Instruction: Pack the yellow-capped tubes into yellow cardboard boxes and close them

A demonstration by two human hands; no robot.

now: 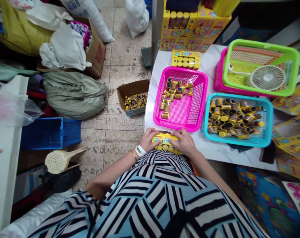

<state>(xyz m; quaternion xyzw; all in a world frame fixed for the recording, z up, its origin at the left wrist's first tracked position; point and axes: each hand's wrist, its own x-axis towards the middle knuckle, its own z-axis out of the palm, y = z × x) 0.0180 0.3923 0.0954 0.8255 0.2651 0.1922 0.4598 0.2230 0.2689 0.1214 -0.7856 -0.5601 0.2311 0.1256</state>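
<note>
A brown cardboard box (132,87) is set on the floor, w/ lots of small yellow-capped bottles (135,101) piled in it. Next, a pink basket (199,82) on the table holds some bottles, lying loose. A blue basket (268,112) is filled w/ many more. Far right, a green basket (297,62) is stacked on a 2nd pink basket (217,79), & a small white fan (268,77) is laid in it. The white table (214,150) looks like marble; the tile floor (125,56) is seen to its left. A yellow card pack (166,140) w/ round yellow caps is held at the table edge, gripped by the left hand (153,139) & right hand (184,142).
</note>
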